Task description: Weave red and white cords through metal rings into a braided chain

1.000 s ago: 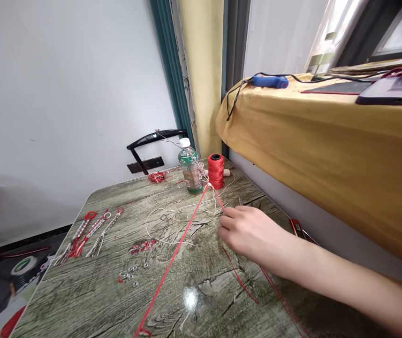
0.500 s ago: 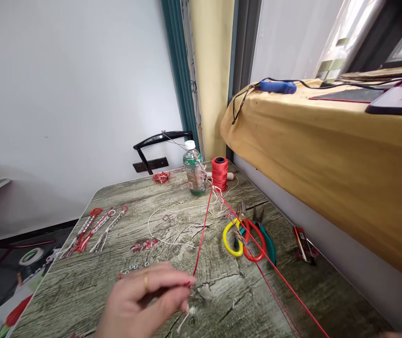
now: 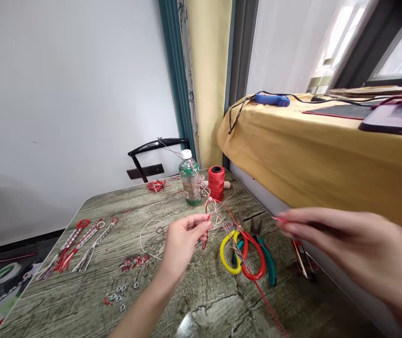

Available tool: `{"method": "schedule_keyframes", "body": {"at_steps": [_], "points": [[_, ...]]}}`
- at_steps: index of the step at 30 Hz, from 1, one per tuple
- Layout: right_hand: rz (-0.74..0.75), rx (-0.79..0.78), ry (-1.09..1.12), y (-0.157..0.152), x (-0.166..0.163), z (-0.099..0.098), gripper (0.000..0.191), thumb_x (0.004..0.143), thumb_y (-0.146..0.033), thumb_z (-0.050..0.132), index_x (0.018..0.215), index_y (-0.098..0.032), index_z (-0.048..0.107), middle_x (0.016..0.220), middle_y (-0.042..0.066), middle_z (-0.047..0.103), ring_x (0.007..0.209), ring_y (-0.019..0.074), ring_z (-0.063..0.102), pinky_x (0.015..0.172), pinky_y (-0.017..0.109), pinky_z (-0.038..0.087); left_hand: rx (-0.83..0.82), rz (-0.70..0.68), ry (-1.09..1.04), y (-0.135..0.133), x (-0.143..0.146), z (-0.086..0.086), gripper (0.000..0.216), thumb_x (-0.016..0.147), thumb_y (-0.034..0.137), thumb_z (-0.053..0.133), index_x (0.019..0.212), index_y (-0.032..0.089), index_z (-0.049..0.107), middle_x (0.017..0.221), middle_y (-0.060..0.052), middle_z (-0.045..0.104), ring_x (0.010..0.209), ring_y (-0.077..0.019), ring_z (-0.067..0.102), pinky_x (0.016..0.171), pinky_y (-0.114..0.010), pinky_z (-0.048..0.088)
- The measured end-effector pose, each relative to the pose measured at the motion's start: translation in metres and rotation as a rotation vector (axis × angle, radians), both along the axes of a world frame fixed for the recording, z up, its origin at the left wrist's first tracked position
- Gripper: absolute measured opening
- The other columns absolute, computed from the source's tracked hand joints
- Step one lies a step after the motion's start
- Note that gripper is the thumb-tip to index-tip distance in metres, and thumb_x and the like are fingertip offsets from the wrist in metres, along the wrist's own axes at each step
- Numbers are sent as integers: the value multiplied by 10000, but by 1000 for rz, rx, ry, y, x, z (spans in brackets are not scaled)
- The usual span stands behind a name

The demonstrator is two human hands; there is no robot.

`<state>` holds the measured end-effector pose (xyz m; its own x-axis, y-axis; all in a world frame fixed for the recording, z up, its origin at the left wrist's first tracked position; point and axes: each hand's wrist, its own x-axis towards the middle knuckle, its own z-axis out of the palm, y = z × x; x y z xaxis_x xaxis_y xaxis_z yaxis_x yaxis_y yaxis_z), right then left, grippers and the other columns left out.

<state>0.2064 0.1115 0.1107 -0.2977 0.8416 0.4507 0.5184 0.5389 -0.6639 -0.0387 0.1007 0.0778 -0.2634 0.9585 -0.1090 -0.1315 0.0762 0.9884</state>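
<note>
My left hand [image 3: 183, 241] is raised over the wood-grain table [image 3: 81, 300], its fingertips pinched on a red cord [image 3: 207, 225] near a knotted tangle of red and pale threads. My right hand [image 3: 341, 244] is lifted at the right, blurred by motion, fingers pressed together on a red cord end at its tips. Strands run back to the red thread spool [image 3: 216, 182] beside a small plastic bottle [image 3: 188, 177]. Below the hands lie yellow and red-handled scissors [image 3: 243, 249] and green-handled pliers [image 3: 266, 251].
Finished red-and-silver braided pieces [image 3: 81, 237] lie at the left, with small metal nuts [image 3: 118, 298] and red beads [image 3: 133, 262] nearby. A yellow-draped ledge [image 3: 309, 155] with a blue tool [image 3: 271, 99] rises on the right. A black chair back [image 3: 151, 148] stands behind the table.
My left hand rose from the table's near edge up to the knotted threads. My right hand came back into view at the right, lifted, pinching a red cord end.
</note>
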Motion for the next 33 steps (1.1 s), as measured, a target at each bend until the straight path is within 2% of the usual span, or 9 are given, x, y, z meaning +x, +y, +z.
{"method": "schedule_keyframes", "body": {"at_steps": [3, 5, 7, 12, 17, 22, 28, 33], "points": [[97, -280, 33, 33, -42, 2, 211, 768, -355, 557, 763, -169, 655, 699, 37, 665, 612, 152, 598, 545, 251, 469, -1, 15, -21, 10, 3, -8, 138, 625, 184, 683, 746, 121, 662, 602, -3, 641, 514, -79, 536, 516, -182, 445], [201, -429, 111, 49, -64, -8, 233, 785, -348, 528, 755, -139, 627, 674, 37, 637, 599, 132, 569, 531, 235, 441, -5, 19, -29, 14, 4, -12, 124, 632, 199, 680, 724, 121, 655, 627, -8, 643, 544, -84, 545, 529, -182, 447], [270, -510, 185, 60, -78, -21, 207, 780, -319, 535, 750, -128, 606, 648, 18, 601, 577, 109, 529, 525, 222, 410, -10, 23, -34, 18, 6, -16, 123, 638, 218, 675, 716, 125, 655, 638, -6, 635, 563, -89, 541, 534, -188, 450], [332, -620, 258, 75, -93, -40, 162, 746, -284, 586, 733, -123, 600, 616, -27, 516, 539, 68, 417, 509, 195, 335, -17, 32, -85, 28, 9, -23, 129, 651, 231, 669, 737, 135, 655, 656, -3, 613, 574, -92, 522, 524, -194, 452], [365, -712, 351, 79, -95, -41, 147, 732, -277, 610, 718, -131, 615, 637, -33, 527, 575, 65, 430, 547, 184, 341, -43, 12, -122, 32, 12, -26, 98, 662, 207, 660, 734, 140, 665, 703, -16, 640, 615, -101, 542, 530, -186, 456], [383, -825, 385, 77, -93, -43, 153, 717, -287, 637, 723, -134, 629, 613, -37, 523, 537, 52, 419, 509, 170, 335, -59, 27, -147, 35, 14, -25, 99, 661, 194, 659, 740, 134, 662, 700, -16, 645, 611, -100, 548, 528, -188, 462], [362, -859, 406, 75, -93, -40, 171, 718, -312, 633, 733, -142, 640, 648, -22, 572, 559, 61, 481, 524, 172, 380, -38, 29, -174, 36, 16, -25, 64, 658, 169, 658, 715, 140, 661, 669, -4, 651, 593, -89, 554, 526, -173, 460], [342, -873, 423, 68, -96, -37, 164, 697, -284, 647, 762, -135, 626, 747, 16, 635, 681, 108, 577, 663, 227, 454, -37, 41, -181, 33, 17, -22, 68, 647, 163, 666, 710, 147, 687, 690, -12, 669, 597, -89, 554, 511, -165, 462]]}}
